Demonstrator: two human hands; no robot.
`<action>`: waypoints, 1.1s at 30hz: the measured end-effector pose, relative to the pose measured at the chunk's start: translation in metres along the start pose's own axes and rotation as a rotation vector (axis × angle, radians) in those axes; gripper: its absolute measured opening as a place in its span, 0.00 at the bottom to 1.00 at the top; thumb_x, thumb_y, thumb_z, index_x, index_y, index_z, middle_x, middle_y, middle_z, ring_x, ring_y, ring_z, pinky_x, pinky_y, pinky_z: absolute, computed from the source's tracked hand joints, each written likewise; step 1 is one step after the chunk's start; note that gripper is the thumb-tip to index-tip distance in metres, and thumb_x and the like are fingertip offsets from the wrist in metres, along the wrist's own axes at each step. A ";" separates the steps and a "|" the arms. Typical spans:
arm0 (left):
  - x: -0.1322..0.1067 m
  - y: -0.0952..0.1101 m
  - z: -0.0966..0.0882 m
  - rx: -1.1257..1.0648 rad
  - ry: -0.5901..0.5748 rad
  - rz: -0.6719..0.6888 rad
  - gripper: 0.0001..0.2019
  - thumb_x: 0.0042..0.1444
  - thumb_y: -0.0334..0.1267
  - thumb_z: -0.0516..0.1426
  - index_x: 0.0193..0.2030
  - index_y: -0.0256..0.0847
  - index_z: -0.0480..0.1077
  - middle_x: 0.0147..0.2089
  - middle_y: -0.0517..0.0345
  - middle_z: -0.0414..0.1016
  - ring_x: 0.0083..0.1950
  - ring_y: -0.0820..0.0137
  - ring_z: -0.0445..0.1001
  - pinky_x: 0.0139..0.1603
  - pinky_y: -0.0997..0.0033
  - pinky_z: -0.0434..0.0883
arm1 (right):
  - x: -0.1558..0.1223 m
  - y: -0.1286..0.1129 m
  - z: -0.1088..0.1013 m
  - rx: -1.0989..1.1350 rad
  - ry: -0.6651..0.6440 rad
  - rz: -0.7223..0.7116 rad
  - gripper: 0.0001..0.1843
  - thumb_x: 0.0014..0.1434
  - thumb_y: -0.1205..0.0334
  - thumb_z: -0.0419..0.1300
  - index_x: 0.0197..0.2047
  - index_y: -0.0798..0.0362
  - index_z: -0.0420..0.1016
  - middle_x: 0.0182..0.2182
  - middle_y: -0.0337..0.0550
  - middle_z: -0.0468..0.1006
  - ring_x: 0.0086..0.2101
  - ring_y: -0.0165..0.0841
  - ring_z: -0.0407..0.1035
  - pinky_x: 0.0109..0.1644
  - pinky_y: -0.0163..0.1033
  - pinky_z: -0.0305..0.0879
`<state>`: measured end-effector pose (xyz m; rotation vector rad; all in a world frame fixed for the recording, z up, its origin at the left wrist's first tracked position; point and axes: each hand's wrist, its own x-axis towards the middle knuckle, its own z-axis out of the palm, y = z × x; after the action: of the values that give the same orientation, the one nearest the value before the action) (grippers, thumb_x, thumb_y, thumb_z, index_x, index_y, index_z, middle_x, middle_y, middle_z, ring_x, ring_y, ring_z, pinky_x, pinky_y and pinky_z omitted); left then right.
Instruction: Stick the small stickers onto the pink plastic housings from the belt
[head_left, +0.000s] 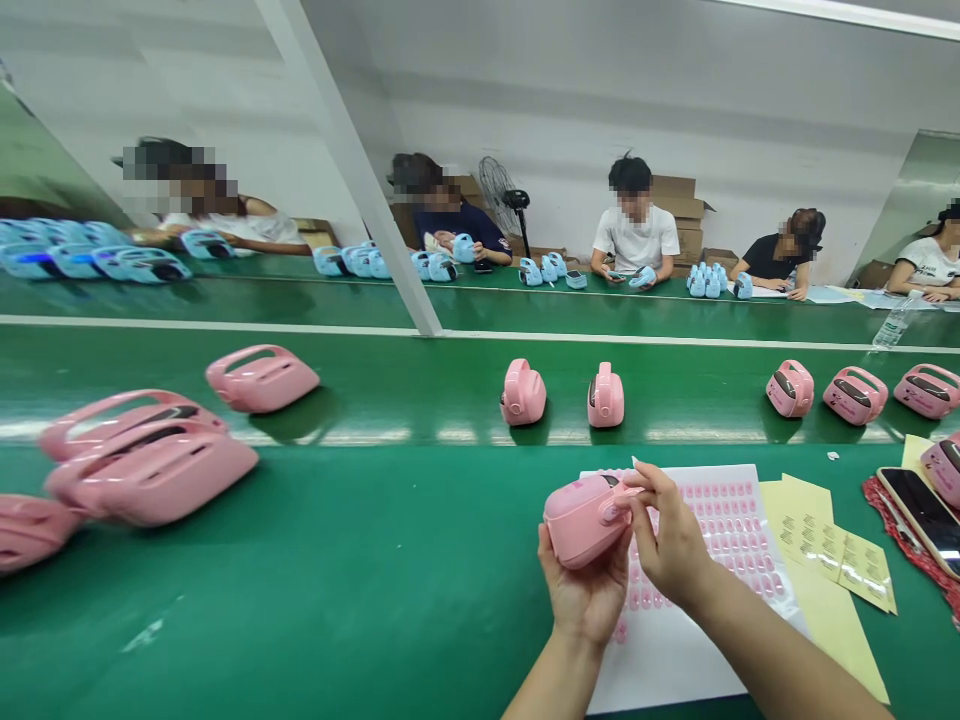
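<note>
My left hand (583, 590) cups a pink portable speaker (581, 522) with a carry handle from below, holding it tilted above the bench. At the round end of its handle, my right hand (671, 535) has thumb and fingers pinched together against the speaker's side. Whatever lies between those fingertips is too small to make out. Under both hands lies a white sheet (675, 660) with rows of small pink oval stickers (720, 520), partly covered by my hands and forearms.
Pink speakers stand at left (157, 475) and along the bench's far strip (523, 392). Yellow sticker sheets (832, 590) and a phone (922, 510) lie at right. A slanted white post (360, 170) rises ahead. Several co-workers sit opposite with blue speakers (705, 280).
</note>
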<state>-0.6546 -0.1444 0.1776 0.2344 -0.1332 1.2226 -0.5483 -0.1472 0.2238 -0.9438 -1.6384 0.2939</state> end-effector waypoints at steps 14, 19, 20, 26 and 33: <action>0.005 0.029 -0.010 0.032 0.234 0.142 0.22 0.50 0.48 0.53 0.51 0.45 0.65 0.44 0.49 0.77 0.44 0.58 0.76 0.45 0.59 0.73 | 0.013 0.077 0.003 -0.181 -0.065 0.256 0.29 0.52 0.72 0.51 0.57 0.53 0.56 0.44 0.52 0.68 0.35 0.36 0.67 0.45 0.50 0.66; 0.008 0.031 -0.007 0.078 0.317 0.193 0.21 0.48 0.46 0.55 0.50 0.47 0.67 0.44 0.50 0.77 0.42 0.58 0.77 0.40 0.59 0.75 | 0.005 0.107 0.021 -0.368 -0.255 0.257 0.36 0.47 0.80 0.47 0.59 0.50 0.55 0.41 0.50 0.68 0.35 0.38 0.67 0.42 0.50 0.66; 0.009 0.029 -0.004 0.095 0.332 0.206 0.21 0.48 0.46 0.56 0.50 0.47 0.67 0.43 0.51 0.78 0.41 0.58 0.77 0.39 0.58 0.75 | 0.003 0.108 0.023 -0.357 -0.252 0.233 0.35 0.48 0.80 0.46 0.59 0.50 0.57 0.40 0.50 0.68 0.35 0.37 0.67 0.41 0.50 0.66; 0.013 0.016 0.005 0.362 0.423 0.246 0.25 0.43 0.37 0.62 0.51 0.49 0.67 0.40 0.57 0.79 0.41 0.61 0.76 0.39 0.62 0.74 | 0.014 0.091 0.001 0.030 0.008 0.349 0.26 0.51 0.73 0.51 0.54 0.50 0.59 0.38 0.43 0.65 0.30 0.30 0.68 0.41 0.44 0.68; 0.002 -0.007 0.014 1.055 0.229 0.218 0.41 0.21 0.19 0.66 0.49 0.50 0.69 0.53 0.57 0.70 0.56 0.53 0.64 0.55 0.58 0.63 | 0.033 0.023 -0.061 0.455 -0.069 0.592 0.31 0.43 0.64 0.63 0.50 0.47 0.58 0.34 0.35 0.66 0.26 0.26 0.69 0.32 0.36 0.66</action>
<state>-0.6471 -0.1479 0.1909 1.0063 0.7254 1.4347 -0.4839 -0.1265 0.2510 -1.0470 -1.2368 1.0641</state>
